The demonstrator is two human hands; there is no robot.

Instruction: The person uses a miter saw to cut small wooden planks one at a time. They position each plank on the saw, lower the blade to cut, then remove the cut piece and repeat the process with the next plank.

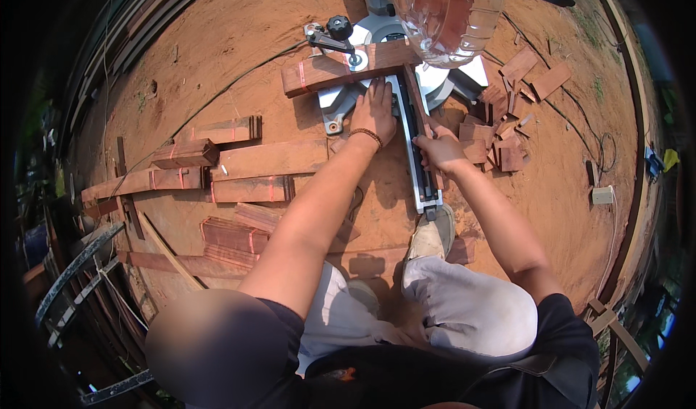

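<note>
A mitre saw stands on the ground, its clear guard at the top. A reddish-brown board lies crosswise on it beside a clamp with a black knob. My left hand lies with fingers stretched just below that board, at the left side of a long silver rail. My right hand is closed round a narrow wooden strip, which runs along the rail from the board toward me. My right shoe is at the rail's lower end.
Stacked planks lie at the left, with a metal frame nearer me. Scattered offcuts lie right of the saw, among black cables. A power socket block sits farther right, beside long timber at the edge.
</note>
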